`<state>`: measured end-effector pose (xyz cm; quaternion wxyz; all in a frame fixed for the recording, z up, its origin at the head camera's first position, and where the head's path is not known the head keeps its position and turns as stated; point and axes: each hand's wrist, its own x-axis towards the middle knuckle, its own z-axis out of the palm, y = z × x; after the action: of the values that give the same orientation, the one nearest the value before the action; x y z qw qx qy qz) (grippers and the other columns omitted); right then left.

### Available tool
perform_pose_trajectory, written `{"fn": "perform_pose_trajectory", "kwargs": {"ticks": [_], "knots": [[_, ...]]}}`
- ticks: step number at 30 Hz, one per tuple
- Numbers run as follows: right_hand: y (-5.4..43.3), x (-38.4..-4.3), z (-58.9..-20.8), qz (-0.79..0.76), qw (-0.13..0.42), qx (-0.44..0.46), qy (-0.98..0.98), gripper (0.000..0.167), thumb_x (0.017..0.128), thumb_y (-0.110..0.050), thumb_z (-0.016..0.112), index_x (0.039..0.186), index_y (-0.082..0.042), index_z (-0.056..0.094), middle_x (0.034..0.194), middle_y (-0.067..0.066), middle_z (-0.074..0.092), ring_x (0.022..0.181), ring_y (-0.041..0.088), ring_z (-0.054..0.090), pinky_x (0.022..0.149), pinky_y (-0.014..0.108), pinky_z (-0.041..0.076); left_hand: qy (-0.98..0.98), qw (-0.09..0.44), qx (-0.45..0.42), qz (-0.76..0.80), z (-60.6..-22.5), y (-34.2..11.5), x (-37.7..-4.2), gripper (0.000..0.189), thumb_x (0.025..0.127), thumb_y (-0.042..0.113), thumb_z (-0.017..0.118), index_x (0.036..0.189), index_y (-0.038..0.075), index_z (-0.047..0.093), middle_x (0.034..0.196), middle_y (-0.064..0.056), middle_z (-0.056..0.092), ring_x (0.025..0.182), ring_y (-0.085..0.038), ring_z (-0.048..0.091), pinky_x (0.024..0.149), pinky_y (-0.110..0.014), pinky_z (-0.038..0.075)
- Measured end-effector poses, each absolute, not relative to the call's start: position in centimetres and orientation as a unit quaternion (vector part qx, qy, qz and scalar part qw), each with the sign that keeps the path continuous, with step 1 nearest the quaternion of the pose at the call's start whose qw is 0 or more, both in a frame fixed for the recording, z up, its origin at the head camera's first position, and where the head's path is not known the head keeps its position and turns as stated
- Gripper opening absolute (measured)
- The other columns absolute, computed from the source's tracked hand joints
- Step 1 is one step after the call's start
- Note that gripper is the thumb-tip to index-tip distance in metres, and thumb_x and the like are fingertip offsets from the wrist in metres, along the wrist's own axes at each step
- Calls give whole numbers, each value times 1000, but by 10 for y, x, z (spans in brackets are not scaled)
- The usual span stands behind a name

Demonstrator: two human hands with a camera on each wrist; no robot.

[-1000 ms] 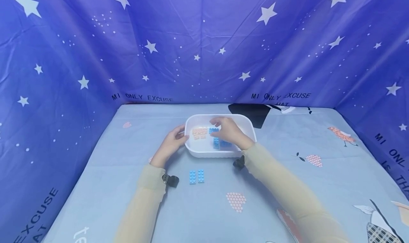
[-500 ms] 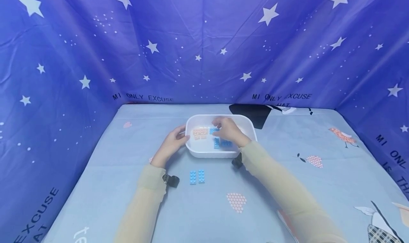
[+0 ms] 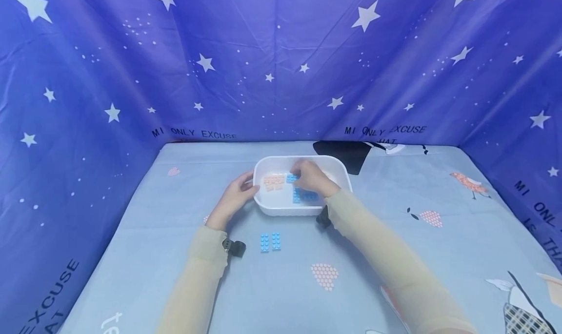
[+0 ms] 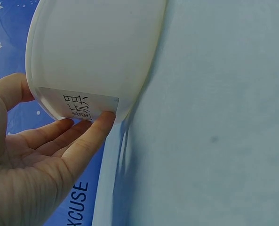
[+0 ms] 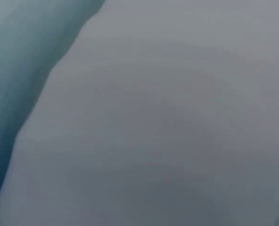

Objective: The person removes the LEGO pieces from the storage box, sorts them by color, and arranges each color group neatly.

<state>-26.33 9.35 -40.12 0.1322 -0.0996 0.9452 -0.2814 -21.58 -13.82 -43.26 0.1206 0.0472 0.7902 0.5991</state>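
Observation:
My left hand (image 3: 232,198) holds the left end of a white plastic bin (image 3: 274,211). In the left wrist view, its fingers (image 4: 90,143) press on a label with dark characters, and one digit meets the rim. Over the bin's inside, my right hand (image 3: 312,176) reaches down with bent fingers beside a blue building brick (image 3: 291,178). Its fingertips are partly hidden, so whether they pinch a brick cannot be told. More blue bricks (image 3: 296,196) lie nearer in the bin, below that hand. Several orange bricks (image 3: 274,182) lie together on the bin's left side.
Two light blue bricks (image 3: 264,243) stand side by side on the patterned cloth (image 3: 351,285) in front of the bin. A purple-blue curtain with stars (image 3: 246,46) surrounds the table. A close, blurred pale surface (image 5: 153,117) fills most of the right wrist view.
Inside the bin, my right hand's fingers have drawn together and dipped towards the blue bricks, and its wrist has shifted left. The left hand stays at the bin's end.

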Motion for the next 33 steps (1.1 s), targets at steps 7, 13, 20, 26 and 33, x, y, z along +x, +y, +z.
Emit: {"fn": "perform_pose_trajectory", "kwargs": {"ticks": [7,13,20,26,33], "knots": [[93,-266,-403,-283,136,-91,945,42,83,3,65,125,1,62,127,16,62,125,31,53,111,42,42,791,124,45,598,-434,-139,-216,60,95,21,59,150,13,35,152,-13,40,137,-33,44,114,-49,36],[93,-268,-405,-276,133,-91,948,41,83,5,64,124,0,63,126,15,63,125,30,54,111,42,42,788,126,48,600,-435,-139,-217,60,96,21,59,150,12,35,152,-14,40,137,-33,43,113,-50,37],[94,-271,-406,-278,128,-87,948,39,81,5,64,120,0,65,124,15,64,122,30,55,110,43,42,791,123,49,597,-432,-139,-216,60,96,22,59,150,12,35,153,-14,39,137,-33,43,114,-51,35],[93,-272,-406,-280,130,-85,947,35,81,5,64,116,1,66,122,15,63,120,30,55,111,44,42,794,125,45,594,-432,-140,-217,60,95,25,59,150,14,35,153,-11,39,137,-32,43,114,-51,35],[93,-272,-407,-279,129,-83,948,31,83,3,65,114,0,67,121,14,63,118,29,54,112,44,40,791,127,44,597,-434,-140,-217,61,95,25,60,150,14,35,154,-11,37,138,-31,43,114,-51,35]]}}
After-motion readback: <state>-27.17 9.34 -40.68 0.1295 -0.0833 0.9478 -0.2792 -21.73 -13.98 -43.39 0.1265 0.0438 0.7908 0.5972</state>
